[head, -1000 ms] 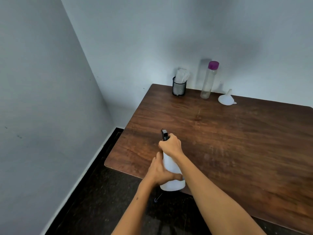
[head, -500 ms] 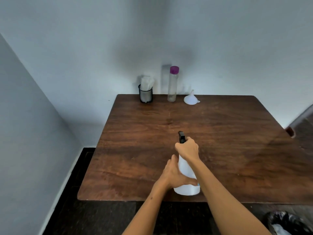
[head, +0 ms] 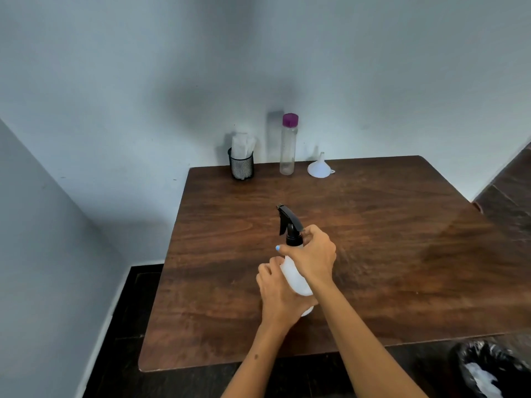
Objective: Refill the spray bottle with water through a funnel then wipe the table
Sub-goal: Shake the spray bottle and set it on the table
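Observation:
A white spray bottle (head: 293, 275) with a black trigger head (head: 290, 224) stands on the dark wooden table (head: 388, 254), near the middle front. My left hand (head: 277, 294) wraps around the bottle's body. My right hand (head: 314, 255) grips the black collar just under the trigger head. At the table's back edge, against the wall, stand a clear water bottle (head: 288, 145) with a purple cap and a white funnel (head: 318, 168) resting wide end down.
A black mesh cup (head: 241, 166) holding white napkins stands left of the water bottle. A bin lined with a black bag (head: 488, 369) sits on the floor at the lower right. Walls close in at the back and left.
The view has swung right and the table now sits square ahead. The spray bottle is further onto the table, and my right hand has slid from the trigger head down to its collar.

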